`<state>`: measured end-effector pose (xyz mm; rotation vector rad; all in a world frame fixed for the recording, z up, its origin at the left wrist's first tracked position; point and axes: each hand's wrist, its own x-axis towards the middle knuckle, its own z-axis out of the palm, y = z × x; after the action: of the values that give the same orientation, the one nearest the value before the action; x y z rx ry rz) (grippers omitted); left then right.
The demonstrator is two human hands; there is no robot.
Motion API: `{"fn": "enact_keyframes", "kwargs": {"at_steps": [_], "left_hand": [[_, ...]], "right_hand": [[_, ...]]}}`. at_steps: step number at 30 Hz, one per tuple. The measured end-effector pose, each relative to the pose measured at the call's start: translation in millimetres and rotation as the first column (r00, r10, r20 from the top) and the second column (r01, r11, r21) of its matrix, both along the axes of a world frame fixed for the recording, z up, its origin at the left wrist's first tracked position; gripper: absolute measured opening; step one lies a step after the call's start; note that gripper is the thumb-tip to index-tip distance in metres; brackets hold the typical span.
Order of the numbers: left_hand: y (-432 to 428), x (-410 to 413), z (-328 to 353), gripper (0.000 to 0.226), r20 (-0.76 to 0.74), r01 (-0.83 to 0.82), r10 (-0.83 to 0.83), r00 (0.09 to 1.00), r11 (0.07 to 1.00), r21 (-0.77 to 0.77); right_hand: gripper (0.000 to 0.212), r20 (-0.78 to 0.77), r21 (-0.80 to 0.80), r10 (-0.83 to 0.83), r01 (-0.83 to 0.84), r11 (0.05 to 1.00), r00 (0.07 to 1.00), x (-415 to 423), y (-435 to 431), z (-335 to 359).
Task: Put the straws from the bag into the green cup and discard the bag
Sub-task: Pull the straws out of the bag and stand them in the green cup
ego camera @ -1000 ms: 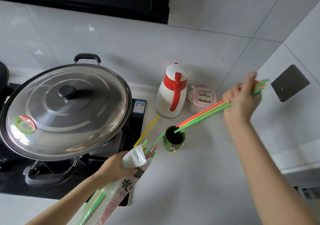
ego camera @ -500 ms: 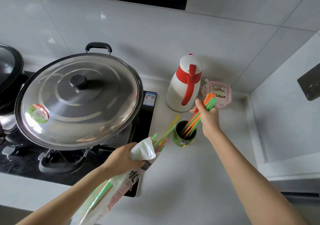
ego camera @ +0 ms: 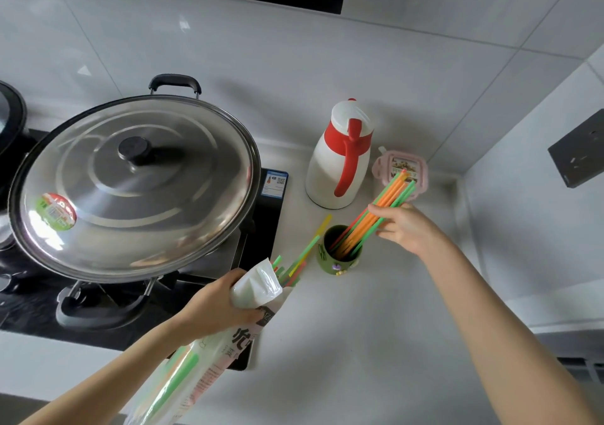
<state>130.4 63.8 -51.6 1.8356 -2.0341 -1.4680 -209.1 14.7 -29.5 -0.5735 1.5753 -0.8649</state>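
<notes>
The small green cup [ego camera: 340, 263] stands on the white counter, right of the stove. A bunch of orange and green straws [ego camera: 389, 200] leans out of it to the upper right, lower ends inside the cup. My right hand [ego camera: 403, 228] touches the bunch at its middle, fingers loosely around it. My left hand [ego camera: 219, 303] grips the clear printed straw bag [ego camera: 209, 359] near its open top. Several green, red and yellow straws [ego camera: 304, 254] poke out of the bag toward the cup.
A big wok with a steel lid [ego camera: 130, 189] sits on the black gas stove [ego camera: 268, 228] at the left. Behind the cup stand a white and red thermos jug [ego camera: 340, 163] and a pink lidded box [ego camera: 402, 168]. A dark wall socket [ego camera: 578, 150] is at the right.
My right hand brought the bunch of straws down from the upper right and their lower ends went into the green cup. My left hand still holds the bag.
</notes>
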Motion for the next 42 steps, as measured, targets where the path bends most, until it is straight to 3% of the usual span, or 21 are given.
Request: {"fn": "enact_keyframes", "kwargs": {"at_steps": [4,7,10,13,18,25,27,28,29,31,32,33,34,35,37,38,41,42], "left_hand": [[1,-2,-1,0.044,0.0,-0.005,0.005,1.0,1.0,0.005],[1,-4,-2,0.048,0.007,0.0,0.0,1.0,1.0,0.006],[2,-7,-2,0.047,0.011,0.002,-0.002,1.0,1.0,0.0],[2,-8,-3,0.042,0.017,0.007,-0.007,1.0,1.0,-0.003],[2,-14,-4,0.043,0.015,0.031,-0.031,0.999,1.0,0.005],[-2,-17,-8,0.045,0.02,0.037,-0.037,0.999,0.999,-0.008],[-3,-15,-8,0.044,0.024,0.025,-0.025,0.999,1.0,-0.008],[-3,-15,-8,0.044,0.025,0.016,-0.016,1.0,1.0,-0.007],[-4,-14,-8,0.044,0.023,0.009,-0.008,1.0,1.0,-0.007],[-6,-13,-6,0.046,0.023,0.001,-0.001,1.0,1.0,-0.009],[-7,-12,-5,0.047,0.023,0.0,0.0,1.0,1.0,-0.011],[-8,-12,-3,0.048,0.021,0.003,-0.003,1.0,1.0,-0.012],[-8,-12,-2,0.049,0.019,0.005,-0.005,1.0,1.0,-0.014],[-9,-11,0,0.05,0.016,0.002,-0.001,1.0,1.0,-0.016],[-7,-9,2,0.05,0.011,-0.018,0.018,1.0,1.0,-0.017],[-6,-8,2,0.049,0.012,-0.03,0.03,0.999,0.999,-0.018],[1,-4,1,0.051,0.022,-0.063,0.063,0.998,0.998,-0.009],[3,-2,1,0.052,0.023,-0.074,0.074,0.997,0.997,-0.004]], "right_hand": [[0.047,-0.239,0.181,0.139,-0.096,0.979,0.961,18,22,-18],[0.031,-0.396,0.315,0.284,-0.161,0.935,0.873,46,35,-39],[0.011,-0.463,0.251,0.193,-0.081,0.965,0.865,59,37,-52],[0.016,-0.536,0.197,0.121,-0.015,0.98,0.835,60,40,-52],[0.02,-0.596,0.183,0.119,-0.009,0.983,0.794,48,63,-50],[0.014,-0.5,0.146,0.02,0.062,0.987,0.866,32,101,-53],[0.014,-0.551,0.174,0.068,0.035,0.984,0.831,32,107,-51],[0.019,-0.671,0.181,0.112,0.016,0.983,0.733,34,112,-48],[0.023,-0.83,0.127,0.103,0.007,0.992,0.548,36,117,-48],[0.021,-0.974,-0.13,-0.097,-0.154,0.979,0.205,47,125,-46],[0.019,-0.976,-0.205,-0.175,-0.274,0.94,0.128,57,124,-45],[0.016,-0.973,-0.231,-0.199,-0.388,0.892,0.121,68,119,-49],[0.014,-0.982,-0.185,-0.139,-0.49,0.852,0.129,80,109,-56],[0.027,-0.996,-0.039,0.013,-0.588,0.808,0.084,91,98,-62],[0.064,-0.938,0.318,0.328,-0.664,0.677,-0.116,113,73,-76],[0.073,-0.902,0.412,0.383,-0.668,0.62,-0.2,121,62,-88],[0.056,-0.835,0.532,0.44,-0.688,0.494,-0.33,134,43,-116],[0.044,-0.772,0.628,0.439,-0.656,0.418,-0.46,135,41,-122]]}}
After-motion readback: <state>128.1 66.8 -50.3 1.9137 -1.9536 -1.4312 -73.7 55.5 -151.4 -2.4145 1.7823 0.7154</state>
